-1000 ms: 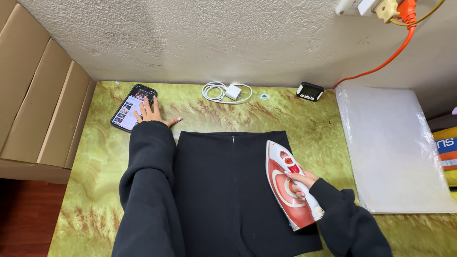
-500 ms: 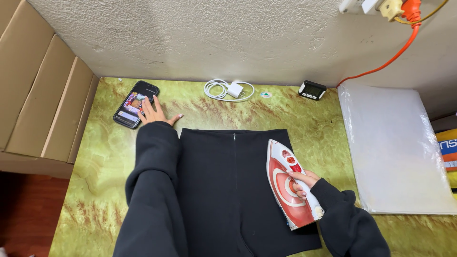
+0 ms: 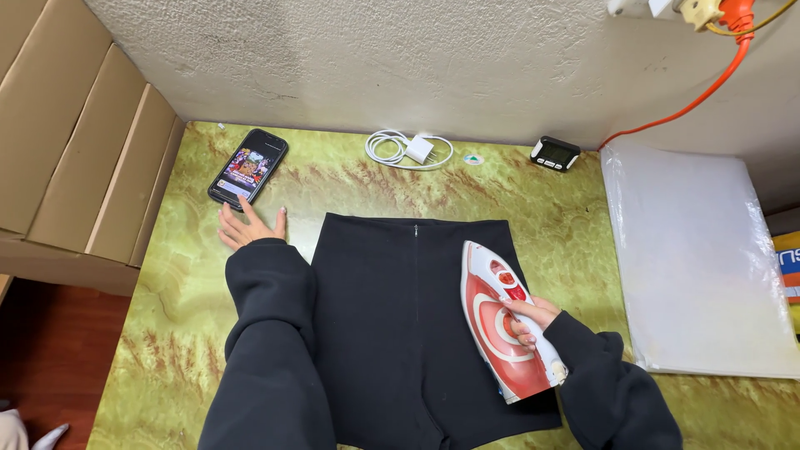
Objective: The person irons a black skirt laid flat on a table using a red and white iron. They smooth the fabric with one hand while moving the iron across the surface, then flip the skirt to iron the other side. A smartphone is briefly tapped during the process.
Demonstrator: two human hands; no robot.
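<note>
Left hand (image 3: 247,227): drawn back off the phone (image 3: 248,167); earlier its fingers were laid at the phone's near edge, now it is spread flat on the green marbled table (image 3: 175,333) just short of it, a narrow gap seen between fingertips and phone.
Phone: left uncovered, its lit screen fully shown.
Left sleeve (image 3: 267,333): pulled slightly nearer the black garment's (image 3: 392,317) left edge.
Red and white iron (image 3: 500,321): barely shifted on the garment's right side; no sure movement can be told.
View: framing moved a little, the wall being shown more.
</note>
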